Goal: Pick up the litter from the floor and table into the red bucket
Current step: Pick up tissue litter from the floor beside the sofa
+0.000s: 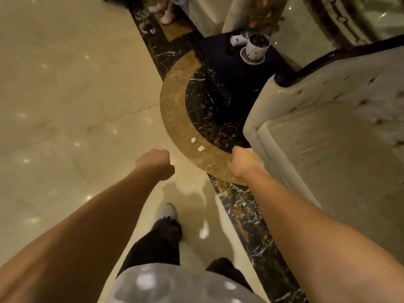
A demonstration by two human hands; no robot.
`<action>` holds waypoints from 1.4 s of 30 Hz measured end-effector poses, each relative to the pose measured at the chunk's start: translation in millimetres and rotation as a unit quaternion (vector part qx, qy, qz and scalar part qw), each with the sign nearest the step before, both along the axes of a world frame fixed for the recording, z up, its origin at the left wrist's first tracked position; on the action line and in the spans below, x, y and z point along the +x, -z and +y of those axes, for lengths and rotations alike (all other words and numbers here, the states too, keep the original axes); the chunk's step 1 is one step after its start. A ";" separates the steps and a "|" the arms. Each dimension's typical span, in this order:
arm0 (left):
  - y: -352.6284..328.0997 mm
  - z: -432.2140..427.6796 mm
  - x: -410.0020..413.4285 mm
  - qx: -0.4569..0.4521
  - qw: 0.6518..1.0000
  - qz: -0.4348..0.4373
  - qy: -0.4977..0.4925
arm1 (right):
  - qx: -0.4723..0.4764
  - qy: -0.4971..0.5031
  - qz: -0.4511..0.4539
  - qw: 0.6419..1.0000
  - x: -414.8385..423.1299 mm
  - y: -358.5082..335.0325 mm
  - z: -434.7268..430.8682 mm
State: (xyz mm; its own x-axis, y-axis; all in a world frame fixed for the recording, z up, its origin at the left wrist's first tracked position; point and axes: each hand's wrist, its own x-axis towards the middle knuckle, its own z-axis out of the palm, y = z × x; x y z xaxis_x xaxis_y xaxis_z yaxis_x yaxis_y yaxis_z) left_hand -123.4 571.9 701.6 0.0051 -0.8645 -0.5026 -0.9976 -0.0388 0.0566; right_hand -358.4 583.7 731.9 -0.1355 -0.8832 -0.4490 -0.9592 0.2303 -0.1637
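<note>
Two small crumpled white paper scraps lie on the brown curved band of the floor, one (pixel 193 140) a little beyond the other (pixel 201 148). My left hand (pixel 156 164) hangs to their left with its fingers curled under, nothing visible in it. My right hand (pixel 244 160) hangs to their right, close to the corner of the cream sofa, knuckles up and fingers curled down out of sight. The red bucket is not in view.
A cream tufted sofa (pixel 328 132) fills the right side. Beyond it a dark side table (pixel 220 62) carries a white pot on a saucer (pixel 255 49) and a small white box (pixel 237 40). Another person's feet (pixel 167 17) stand at the top. Glossy cream floor spreads left.
</note>
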 end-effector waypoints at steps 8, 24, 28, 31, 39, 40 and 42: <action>90.7 -180.7 18.1 0.110 0.994 0.013 -0.003 | 0.081 0.136 -0.039 0.987 33.6 102.7 -124.9; 581.5 -396.8 -38.5 0.128 0.988 0.034 0.078 | 0.114 0.163 -0.086 0.976 26.9 582.6 -323.7; 676.6 -419.4 -48.8 0.089 0.981 0.025 0.172 | 0.114 0.138 -0.092 0.980 32.8 676.9 -340.6; 740.5 -430.8 -54.9 0.089 0.977 0.054 0.188 | 0.097 0.111 -0.080 0.986 36.2 738.4 -349.9; 793.5 -441.0 -85.1 0.009 0.963 0.165 0.212 | 0.040 0.046 -0.073 0.995 43.1 801.4 -353.8; 790.1 -441.9 -86.4 0.018 0.961 0.181 0.210 | 0.030 0.050 -0.085 0.995 42.0 799.5 -353.5; 774.0 -440.7 -85.1 0.065 0.955 0.183 0.224 | -0.002 0.085 -0.094 0.992 39.0 786.5 -352.6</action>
